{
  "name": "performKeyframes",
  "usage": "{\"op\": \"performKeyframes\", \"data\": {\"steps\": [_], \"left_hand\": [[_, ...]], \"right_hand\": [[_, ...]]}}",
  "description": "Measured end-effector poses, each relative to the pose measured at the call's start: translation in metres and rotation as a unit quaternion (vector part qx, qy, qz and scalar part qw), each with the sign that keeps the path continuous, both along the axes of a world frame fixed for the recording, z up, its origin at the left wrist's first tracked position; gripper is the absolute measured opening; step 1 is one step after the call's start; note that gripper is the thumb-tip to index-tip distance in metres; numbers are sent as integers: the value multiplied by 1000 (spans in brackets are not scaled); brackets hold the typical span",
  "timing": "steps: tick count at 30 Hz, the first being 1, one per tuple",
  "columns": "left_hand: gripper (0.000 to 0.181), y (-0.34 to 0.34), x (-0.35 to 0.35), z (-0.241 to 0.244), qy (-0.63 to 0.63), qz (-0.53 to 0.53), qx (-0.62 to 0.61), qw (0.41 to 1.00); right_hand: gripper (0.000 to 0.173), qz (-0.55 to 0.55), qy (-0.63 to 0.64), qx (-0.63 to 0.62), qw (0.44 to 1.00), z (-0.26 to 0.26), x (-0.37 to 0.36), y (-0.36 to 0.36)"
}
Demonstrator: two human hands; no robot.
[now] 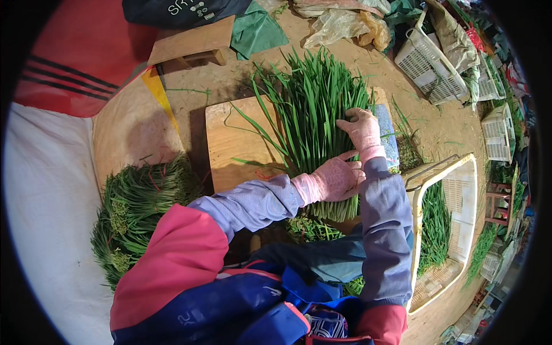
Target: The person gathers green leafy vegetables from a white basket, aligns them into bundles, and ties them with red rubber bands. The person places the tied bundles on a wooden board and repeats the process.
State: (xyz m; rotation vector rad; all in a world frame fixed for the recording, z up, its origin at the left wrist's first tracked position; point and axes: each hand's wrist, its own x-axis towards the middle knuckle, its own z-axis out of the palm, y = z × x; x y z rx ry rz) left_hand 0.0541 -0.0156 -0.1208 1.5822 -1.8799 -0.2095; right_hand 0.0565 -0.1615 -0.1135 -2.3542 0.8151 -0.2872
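Note:
A large loose pile of long green leafy stalks, which look like garlic chives (319, 116), lies across a low wooden board (237, 142) before me. My left hand (338, 179), in a pink patterned glove, rests flat over the pale lower stems with its fingers spread. Just above it, my right hand (362, 127), in a matching glove, touches the right side of the pile with bent fingers. Whether its fingertips pinch any stalks is hard to see. A red tie (264, 174) lies on the board beside the stalks.
Tied green bundles (142, 207) are stacked at the left. A white plastic crate (470, 215) holding greens stands at the right. More crates (431, 69), plastic bags (338, 28) and a low wooden bench (194, 41) lie farther off. Trimmings (312, 228) lie below the board.

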Motion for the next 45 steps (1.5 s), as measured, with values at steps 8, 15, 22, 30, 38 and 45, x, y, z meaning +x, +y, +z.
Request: {"op": "performKeyframes", "data": {"steps": [8,15,22,30,38,45], "left_hand": [[17,-2,-2,-3,-6,7,1,1000],[11,-8,-8,-12,-11,-4,2,1000],[20,-8,-8,-11,-14,17,0,1000],[26,-6,-6,-2,-32,18,-1,999],[36,-8,-9,6,-63,22,38,997],[33,-14,-13,-15,-39,32,-26,998]], "right_hand": [[16,-36,-63,269,960,11,-10,-8],[23,-43,-146,170,974,7,-35,-31],[17,68,-75,88,991,16,-16,1],[28,30,70,23,997,16,-10,6],[12,-16,-39,64,997,25,-28,6],[26,-112,-309,532,780,86,-30,-65]]}}
